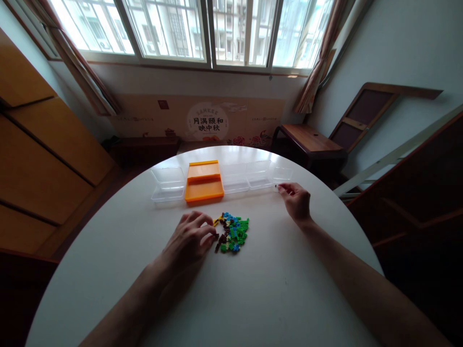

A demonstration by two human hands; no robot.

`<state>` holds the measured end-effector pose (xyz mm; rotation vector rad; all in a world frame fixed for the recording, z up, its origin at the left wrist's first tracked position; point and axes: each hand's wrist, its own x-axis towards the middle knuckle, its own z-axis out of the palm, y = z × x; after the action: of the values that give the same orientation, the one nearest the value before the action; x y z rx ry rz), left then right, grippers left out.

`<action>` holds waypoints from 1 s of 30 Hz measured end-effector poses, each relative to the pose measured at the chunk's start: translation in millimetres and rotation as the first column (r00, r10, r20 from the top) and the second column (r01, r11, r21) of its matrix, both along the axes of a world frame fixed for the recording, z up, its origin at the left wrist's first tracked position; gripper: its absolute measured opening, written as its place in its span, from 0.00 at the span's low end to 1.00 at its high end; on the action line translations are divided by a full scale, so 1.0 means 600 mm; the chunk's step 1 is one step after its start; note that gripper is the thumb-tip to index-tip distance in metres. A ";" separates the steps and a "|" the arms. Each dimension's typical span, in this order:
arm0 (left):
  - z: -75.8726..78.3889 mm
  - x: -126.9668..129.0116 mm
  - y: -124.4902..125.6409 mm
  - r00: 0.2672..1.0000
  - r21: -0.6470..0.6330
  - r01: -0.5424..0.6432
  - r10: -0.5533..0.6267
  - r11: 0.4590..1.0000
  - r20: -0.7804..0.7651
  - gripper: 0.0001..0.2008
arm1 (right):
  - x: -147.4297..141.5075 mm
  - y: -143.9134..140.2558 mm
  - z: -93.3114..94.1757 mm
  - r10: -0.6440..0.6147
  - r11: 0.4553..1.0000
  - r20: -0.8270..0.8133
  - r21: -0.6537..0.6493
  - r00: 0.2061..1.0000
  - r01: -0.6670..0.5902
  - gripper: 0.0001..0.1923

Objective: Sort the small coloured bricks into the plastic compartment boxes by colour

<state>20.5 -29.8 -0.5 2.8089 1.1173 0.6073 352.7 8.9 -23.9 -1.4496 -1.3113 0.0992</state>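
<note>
A pile of small toy building bricks [236, 232] in green, blue, brown and yellow lies mid-table. At its left edge is my left hand [191, 231], fingers curled, with thumb and fingertips closed at a dark brown brick [217, 236]. Farther right, my right hand [295, 198] pinches a tiny dark brick [276, 186] between thumb and forefinger. This hand is just in front of the right end of a row of clear plastic boxes [237, 184]. The tiny brick's exact shape is too small to make out.
An orange open box [204, 198] stands behind the pile, with another clear box [167, 194] to its left. All rest on a round white table [275, 289]. A wooden chair [311, 137] is beyond the table at the right, below the windows.
</note>
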 end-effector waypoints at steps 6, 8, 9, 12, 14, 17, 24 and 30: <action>-0.008 0.008 0.004 0.989 -0.033 -0.043 0.047 0.999 0.139 0.09 | -0.046 -0.024 0.010 0.195 0.980 0.084 0.014 0.977 -0.196 0.07; -0.011 0.014 0.004 0.970 -0.070 -0.059 0.074 0.996 0.230 0.09 | -0.069 -0.039 0.014 0.305 0.951 0.154 0.010 0.940 -0.310 0.06; -0.011 0.018 0.003 0.959 -0.094 -0.060 0.084 0.994 0.272 0.09 | -0.081 -0.046 0.016 0.362 0.929 0.192 0.009 0.912 -0.370 0.06; -0.009 0.033 -0.002 0.939 -0.169 -0.022 0.079 0.985 0.335 0.08 | -0.112 -0.069 0.019 0.503 0.843 0.329 0.016 0.799 -0.538 0.04; -0.005 0.043 -0.007 0.936 -0.209 0.007 0.067 0.978 0.345 0.08 | -0.127 -0.081 0.021 0.548 0.786 0.433 0.025 0.716 -0.617 0.05; 0.000 0.053 -0.015 0.932 -0.243 0.020 0.070 0.970 0.356 0.08 | -0.138 -0.093 0.023 0.566 0.739 0.537 0.005 0.626 -0.673 0.05; 0.001 0.056 -0.017 0.928 -0.242 0.032 0.061 0.970 0.368 0.08 | -0.147 -0.098 0.026 0.552 0.738 0.572 0.004 0.607 -0.674 0.05; -0.003 0.055 -0.020 0.926 -0.237 0.020 0.071 0.971 0.371 0.09 | -0.148 -0.096 0.026 0.540 0.748 0.575 0.007 0.615 -0.663 0.08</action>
<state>53.7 -41.6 -2.5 2.3458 1.0670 0.9034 263.7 -48.8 -8.1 -0.7887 -2.1920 -0.0207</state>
